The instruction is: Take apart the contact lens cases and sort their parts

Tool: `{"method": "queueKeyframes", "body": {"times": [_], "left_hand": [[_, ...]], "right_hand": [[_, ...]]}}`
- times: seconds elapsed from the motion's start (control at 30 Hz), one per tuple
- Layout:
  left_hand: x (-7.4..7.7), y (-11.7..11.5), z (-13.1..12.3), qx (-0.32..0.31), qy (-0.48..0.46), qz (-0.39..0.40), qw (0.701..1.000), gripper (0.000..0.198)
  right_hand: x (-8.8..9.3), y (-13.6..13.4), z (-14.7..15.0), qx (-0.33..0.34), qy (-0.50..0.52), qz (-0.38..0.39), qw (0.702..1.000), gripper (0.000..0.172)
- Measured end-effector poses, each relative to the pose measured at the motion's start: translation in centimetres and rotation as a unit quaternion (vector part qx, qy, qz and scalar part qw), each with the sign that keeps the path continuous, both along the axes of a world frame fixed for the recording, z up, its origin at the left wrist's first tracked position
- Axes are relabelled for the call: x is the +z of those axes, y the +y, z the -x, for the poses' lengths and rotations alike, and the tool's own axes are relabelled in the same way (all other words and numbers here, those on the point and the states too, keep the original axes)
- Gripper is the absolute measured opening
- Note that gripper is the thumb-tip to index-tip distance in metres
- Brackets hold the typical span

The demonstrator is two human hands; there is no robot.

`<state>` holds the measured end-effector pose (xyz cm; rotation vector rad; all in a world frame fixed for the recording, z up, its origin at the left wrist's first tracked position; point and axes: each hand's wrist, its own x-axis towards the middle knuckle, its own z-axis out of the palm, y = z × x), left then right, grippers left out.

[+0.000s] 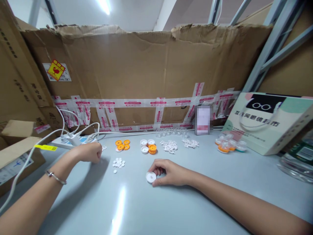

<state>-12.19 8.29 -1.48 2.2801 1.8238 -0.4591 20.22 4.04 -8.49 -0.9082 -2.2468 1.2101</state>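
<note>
My right hand (170, 173) grips a small white round case (151, 177) by its rim, thumb and fingers on its right side, low over the grey table. Off to the left, my left hand (90, 152) is closed with its fingers curled down; whatever they hold is hidden. Beside its knuckles lie small pale pieces (104, 148). Small white discs (118, 162) are scattered between the two hands. Behind them sit orange round caps (122, 144) and a stack of white and orange round cups (148, 147).
White toothed parts (169, 146) lie in two piles, with clear round parts (171, 132) behind. Assembled clear-topped cases (230, 143) sit at right near a paper bag (261, 122) and a plastic bottle (299, 160). A phone (203, 120) leans on cardboard. A power strip (73, 140) stands left.
</note>
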Motion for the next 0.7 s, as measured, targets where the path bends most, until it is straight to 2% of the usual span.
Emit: {"method": "queueKeyframes", "body": {"times": [0.23,0.43,0.57,0.7], "left_hand": [[0.1,0.1,-0.3,0.001,-0.017,0.036,0.999,0.019],[1.3,-0.6,-1.2,-0.003,0.009,-0.027,1.0,0.018],[1.6,-2.6,-4.6,-0.048,-0.008,-0.124,0.991,0.015],[-0.2,-5.5,-9.5,-0.174,-0.065,-0.217,0.958,0.013]], "right_hand": [[0.2,-0.3,-0.1,0.0,0.0,0.01,1.0,0.032],[0.2,0.0,-0.1,-0.009,0.027,0.071,0.997,0.036],[0.0,0.1,0.0,-0.045,0.086,0.078,0.992,0.036],[0.0,0.0,0.2,-0.073,0.141,-0.003,0.987,0.031]]}}
